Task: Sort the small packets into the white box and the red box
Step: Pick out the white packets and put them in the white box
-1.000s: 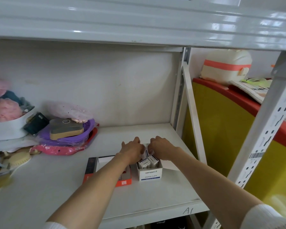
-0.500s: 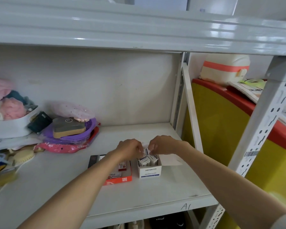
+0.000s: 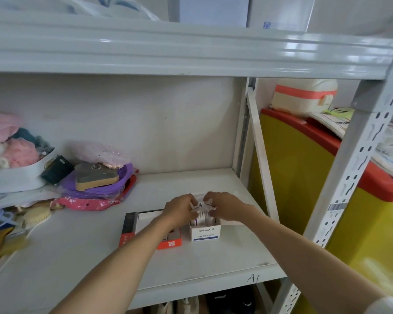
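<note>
A white box [image 3: 206,233] marked "PAPER CLIPS" stands open on the grey shelf [image 3: 213,257], with small packets standing inside it. Just left of it lies a flat red box [image 3: 168,243] with a black edge, partly covered by my left forearm. My left hand [image 3: 179,210] and my right hand [image 3: 225,206] meet above the white box, both pinching a small white packet [image 3: 201,206] with dark print. The packet is held just over the box's opening, between my fingertips.
A purple tub [image 3: 114,186] with a wooden block and a pink bag sits at the back left, beside a white basket [image 3: 16,177] of pink fluff. Brushes and clutter lie at the far left. A shelf upright [image 3: 259,150] and a yellow bin [image 3: 304,177] stand right.
Both hands stayed over the white box and lifted slightly, now holding a small packet up between them. The camera view has tilted upward a little.
</note>
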